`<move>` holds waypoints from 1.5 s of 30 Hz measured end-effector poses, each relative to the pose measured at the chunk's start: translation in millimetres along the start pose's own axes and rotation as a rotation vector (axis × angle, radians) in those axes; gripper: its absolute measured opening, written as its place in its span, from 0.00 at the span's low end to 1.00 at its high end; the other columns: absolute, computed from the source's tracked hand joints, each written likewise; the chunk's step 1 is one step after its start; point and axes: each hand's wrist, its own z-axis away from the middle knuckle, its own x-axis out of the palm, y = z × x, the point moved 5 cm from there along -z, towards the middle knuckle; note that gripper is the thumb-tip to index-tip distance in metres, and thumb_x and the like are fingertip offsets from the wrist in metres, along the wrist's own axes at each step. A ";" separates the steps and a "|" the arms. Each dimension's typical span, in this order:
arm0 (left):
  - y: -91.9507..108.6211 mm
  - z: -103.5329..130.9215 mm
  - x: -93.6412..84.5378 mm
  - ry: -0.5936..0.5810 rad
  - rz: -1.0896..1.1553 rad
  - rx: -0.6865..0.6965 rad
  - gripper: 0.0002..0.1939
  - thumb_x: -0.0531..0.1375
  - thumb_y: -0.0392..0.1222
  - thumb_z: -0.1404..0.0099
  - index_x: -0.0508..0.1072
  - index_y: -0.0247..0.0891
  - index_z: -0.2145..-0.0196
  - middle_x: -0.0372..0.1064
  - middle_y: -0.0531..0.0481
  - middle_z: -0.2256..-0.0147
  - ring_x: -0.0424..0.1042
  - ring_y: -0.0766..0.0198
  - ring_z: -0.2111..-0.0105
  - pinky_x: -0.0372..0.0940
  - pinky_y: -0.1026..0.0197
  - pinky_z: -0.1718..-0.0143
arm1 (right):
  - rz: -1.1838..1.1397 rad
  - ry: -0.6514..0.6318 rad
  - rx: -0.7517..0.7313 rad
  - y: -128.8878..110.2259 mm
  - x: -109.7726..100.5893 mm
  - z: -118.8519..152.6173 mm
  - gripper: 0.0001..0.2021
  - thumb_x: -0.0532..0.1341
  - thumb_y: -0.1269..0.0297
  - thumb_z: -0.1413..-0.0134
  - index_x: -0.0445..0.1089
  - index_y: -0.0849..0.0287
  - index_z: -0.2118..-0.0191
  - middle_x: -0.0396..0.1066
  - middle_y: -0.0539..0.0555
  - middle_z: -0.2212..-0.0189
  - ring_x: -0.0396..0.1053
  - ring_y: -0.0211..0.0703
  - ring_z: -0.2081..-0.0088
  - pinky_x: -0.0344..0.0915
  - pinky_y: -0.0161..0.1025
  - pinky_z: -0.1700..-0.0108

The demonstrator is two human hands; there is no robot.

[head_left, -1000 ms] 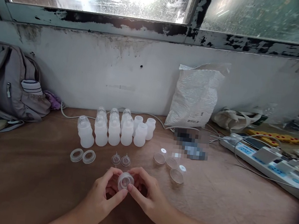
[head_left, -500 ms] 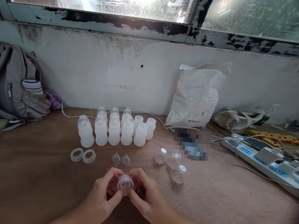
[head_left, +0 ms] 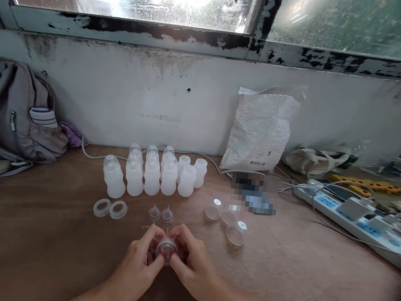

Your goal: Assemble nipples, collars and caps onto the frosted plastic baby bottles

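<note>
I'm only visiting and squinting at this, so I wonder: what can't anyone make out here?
- Head view: the far side of the clear round part, hidden by the left hand and right hand.
- Head view: the item near the white bag, masked by coarse squares.
- Head view: the bag's small print, too tiny to read.
- Head view: the backpack, cut off by the left edge.

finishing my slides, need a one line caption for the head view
Both hands hold a clear round part over a brown table, with pale rings and milky bottles beyond.
</note>
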 end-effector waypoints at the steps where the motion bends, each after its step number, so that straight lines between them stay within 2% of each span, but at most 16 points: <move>1: -0.1 0.2 0.1 0.007 0.007 0.004 0.05 0.52 0.40 0.41 0.63 0.40 0.65 0.66 0.55 0.75 0.57 0.74 0.84 0.54 0.72 0.86 | 0.006 0.010 -0.003 -0.7 -0.5 0.4 0.08 0.52 0.78 0.56 0.58 0.59 0.69 0.57 0.43 0.80 0.53 0.31 0.78 0.51 0.29 0.77; 6: 3.4 1.4 -0.7 0.020 0.106 0.048 0.07 0.54 0.43 0.41 0.61 0.39 0.65 0.65 0.55 0.76 0.60 0.73 0.82 0.56 0.72 0.84 | 0.033 0.021 -0.054 -11.8 -5.1 3.6 0.06 0.53 0.75 0.53 0.59 0.59 0.67 0.57 0.44 0.80 0.54 0.31 0.79 0.52 0.29 0.77; 9: 5.8 2.7 -0.3 -0.011 0.163 0.035 0.09 0.51 0.47 0.38 0.61 0.38 0.66 0.65 0.55 0.77 0.57 0.74 0.85 0.53 0.73 0.88 | 0.049 0.020 -0.037 -13.8 -6.7 3.7 0.03 0.53 0.69 0.48 0.61 0.60 0.66 0.57 0.45 0.81 0.54 0.31 0.79 0.52 0.29 0.78; 13: 5.5 3.8 -0.6 -0.007 0.163 0.011 0.11 0.50 0.49 0.38 0.61 0.39 0.67 0.63 0.57 0.80 0.55 0.75 0.87 0.50 0.75 0.90 | 0.050 0.034 -0.019 -11.1 -6.4 2.9 0.05 0.53 0.65 0.46 0.63 0.60 0.69 0.56 0.45 0.82 0.54 0.31 0.79 0.52 0.29 0.78; 30: 2.6 5.2 1.0 -0.046 0.137 0.018 0.13 0.50 0.51 0.37 0.61 0.37 0.70 0.60 0.57 0.81 0.57 0.73 0.84 0.54 0.72 0.85 | 0.059 -0.001 0.021 -7.1 -3.9 5.2 0.06 0.52 0.66 0.45 0.60 0.60 0.72 0.55 0.44 0.83 0.52 0.31 0.80 0.50 0.30 0.78; 37: 0.5 2.7 -0.6 -0.017 0.212 0.012 0.12 0.51 0.49 0.38 0.60 0.38 0.70 0.58 0.59 0.81 0.55 0.75 0.86 0.51 0.74 0.89 | 0.013 -0.038 -0.022 -12.7 -7.0 4.7 0.07 0.52 0.64 0.45 0.64 0.61 0.68 0.58 0.45 0.82 0.54 0.31 0.79 0.51 0.30 0.78; 41: -4.7 -1.0 0.8 -0.012 0.240 -0.010 0.12 0.52 0.49 0.39 0.61 0.37 0.67 0.62 0.57 0.79 0.59 0.74 0.86 0.52 0.75 0.89 | 0.006 0.001 -0.003 -10.6 -8.4 3.1 0.07 0.53 0.64 0.45 0.64 0.61 0.67 0.62 0.47 0.79 0.57 0.32 0.77 0.54 0.30 0.76; 45: -4.6 -0.4 0.9 -0.030 0.204 -0.062 0.13 0.52 0.51 0.39 0.61 0.38 0.64 0.67 0.54 0.77 0.63 0.72 0.86 0.51 0.75 0.91 | 0.002 0.045 0.011 -8.6 -9.8 1.4 0.06 0.55 0.65 0.46 0.65 0.61 0.69 0.62 0.48 0.75 0.58 0.33 0.75 0.56 0.31 0.74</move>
